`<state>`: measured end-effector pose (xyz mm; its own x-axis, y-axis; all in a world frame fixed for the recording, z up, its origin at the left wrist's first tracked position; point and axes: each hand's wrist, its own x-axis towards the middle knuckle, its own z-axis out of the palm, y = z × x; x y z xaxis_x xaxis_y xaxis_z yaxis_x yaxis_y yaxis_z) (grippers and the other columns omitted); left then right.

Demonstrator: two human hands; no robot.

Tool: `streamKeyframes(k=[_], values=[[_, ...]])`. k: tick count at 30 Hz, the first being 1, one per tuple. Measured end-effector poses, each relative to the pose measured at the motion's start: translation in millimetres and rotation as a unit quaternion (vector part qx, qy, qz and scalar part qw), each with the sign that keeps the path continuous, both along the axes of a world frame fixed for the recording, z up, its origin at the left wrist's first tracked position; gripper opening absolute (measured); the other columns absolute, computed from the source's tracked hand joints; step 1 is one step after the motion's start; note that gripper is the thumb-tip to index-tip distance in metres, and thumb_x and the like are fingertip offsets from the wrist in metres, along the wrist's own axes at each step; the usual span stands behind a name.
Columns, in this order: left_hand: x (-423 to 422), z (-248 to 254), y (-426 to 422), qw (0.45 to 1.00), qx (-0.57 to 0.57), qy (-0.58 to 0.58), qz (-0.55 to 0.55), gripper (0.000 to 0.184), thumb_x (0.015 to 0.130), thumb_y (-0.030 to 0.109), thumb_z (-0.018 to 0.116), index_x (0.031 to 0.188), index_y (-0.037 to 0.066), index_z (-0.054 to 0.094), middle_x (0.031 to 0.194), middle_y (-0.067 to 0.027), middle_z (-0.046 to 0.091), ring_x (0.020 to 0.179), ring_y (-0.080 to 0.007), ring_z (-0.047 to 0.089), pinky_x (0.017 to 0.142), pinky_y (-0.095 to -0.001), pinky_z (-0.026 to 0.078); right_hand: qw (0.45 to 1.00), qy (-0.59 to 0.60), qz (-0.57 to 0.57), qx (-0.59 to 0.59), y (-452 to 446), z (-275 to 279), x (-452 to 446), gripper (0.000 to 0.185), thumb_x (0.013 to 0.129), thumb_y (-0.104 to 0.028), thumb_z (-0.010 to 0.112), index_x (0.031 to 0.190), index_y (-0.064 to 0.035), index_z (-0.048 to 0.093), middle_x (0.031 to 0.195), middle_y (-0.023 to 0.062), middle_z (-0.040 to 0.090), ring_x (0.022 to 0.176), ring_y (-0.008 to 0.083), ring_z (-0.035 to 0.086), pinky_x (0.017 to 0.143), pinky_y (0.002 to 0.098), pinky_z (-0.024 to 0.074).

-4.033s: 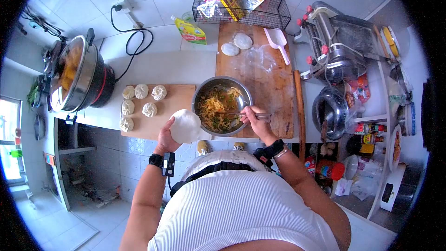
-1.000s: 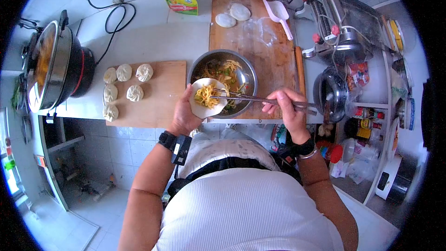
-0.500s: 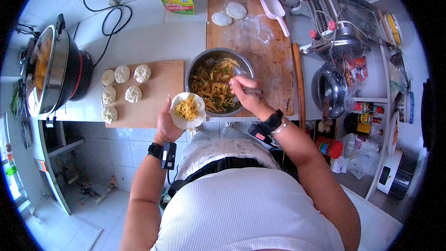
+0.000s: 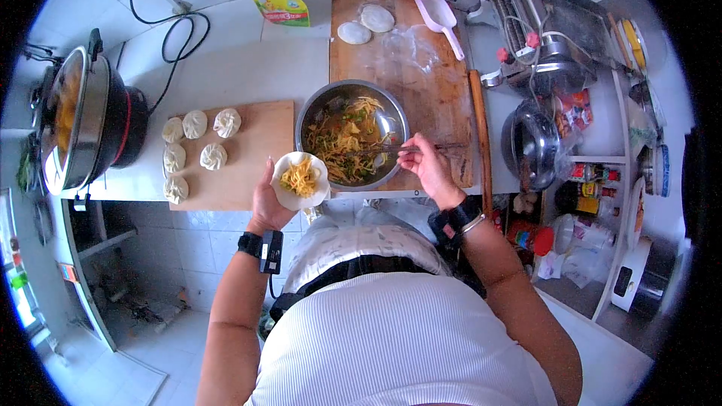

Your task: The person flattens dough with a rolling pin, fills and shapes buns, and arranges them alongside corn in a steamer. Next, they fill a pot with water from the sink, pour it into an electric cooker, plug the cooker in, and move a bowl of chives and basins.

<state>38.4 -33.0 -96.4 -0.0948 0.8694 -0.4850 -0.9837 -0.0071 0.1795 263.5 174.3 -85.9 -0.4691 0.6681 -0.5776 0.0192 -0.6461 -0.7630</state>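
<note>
Left of center in the frame, the left hand holds a round dough wrapper with shredded filling heaped in its middle. Just right of it, near the center, the right hand grips chopsticks that reach into a metal bowl of the same kind of filling. At center left, six pleated buns sit on a light board. Above the bowl, two flat dough rounds and a pale scoop lie on a floury wooden board, with a rolling pin along its right edge.
</note>
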Motion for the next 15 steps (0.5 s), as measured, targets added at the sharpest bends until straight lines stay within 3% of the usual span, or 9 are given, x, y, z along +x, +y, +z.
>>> streamKeyframes(k=[3,6,7,12,15], values=[[1.4,4.4,0.9,1.0,-0.016,0.012,-0.011,0.063,0.09,0.052,0.031,0.128,0.002,0.037,0.127,-0.0163,0.043,0.117,-0.0319,0.042,0.101,-0.047,0.03,0.978,-0.009,0.126,0.168,-16.6,8.0,-7.2,0.03,0.092,-0.028,0.046,0.085,-0.0019,0.058,0.078,0.0047,0.059,0.065,0.0112,0.059,0.062,0.0218,0.0487],[0.9,1.9,0.0,1.0,-0.006,0.011,-0.015,0.063,0.089,0.053,0.031,0.128,0.003,0.037,0.127,-0.0162,0.044,0.117,-0.0317,0.042,0.101,-0.0469,0.03,0.895,-0.021,0.249,0.369,-18.7,21.1,-11.3,0.023,0.09,-0.018,0.048,0.081,0.0007,0.059,0.075,0.0073,0.059,0.067,0.0149,0.059,0.059,0.0261,0.0454],[0.8,2.0,0.0,1.0,-0.006,0.011,-0.015,0.063,0.089,0.053,0.031,0.128,0.003,0.037,0.127,-0.0159,0.044,0.117,-0.0315,0.043,0.101,-0.0469,0.03,0.896,-0.02,0.248,0.369,-18.1,22.0,-11.3,0.023,0.09,-0.018,0.048,0.081,0.0007,0.059,0.075,0.0073,0.059,0.067,0.0149,0.059,0.059,0.0261,0.0454],[1.8,4.0,-0.7,1.0,-0.015,0.017,-0.01,0.063,0.089,0.053,0.032,0.128,0.004,0.037,0.127,-0.0154,0.044,0.117,-0.031,0.043,0.101,-0.0467,0.03,0.78,-0.025,0.302,0.547,-14.5,33.6,-14.1,0.018,0.087,-0.015,0.05,0.082,0.0,0.059,0.071,0.0093,0.058,0.067,0.0218,0.059,0.059,0.031,0.0451],[1.3,4.8,-0.8,1.0,-0.009,0.019,-0.015,0.063,0.089,0.053,0.033,0.128,0.004,0.037,0.127,-0.0156,0.044,0.118,-0.0307,0.042,0.102,-0.0463,0.03,0.76,-0.041,0.307,0.572,-19.7,35.9,-17.8,0.018,0.087,-0.015,0.05,0.082,-0.0005,0.059,0.069,0.0089,0.058,0.065,0.0228,0.06,0.057,0.0307,0.0456]])
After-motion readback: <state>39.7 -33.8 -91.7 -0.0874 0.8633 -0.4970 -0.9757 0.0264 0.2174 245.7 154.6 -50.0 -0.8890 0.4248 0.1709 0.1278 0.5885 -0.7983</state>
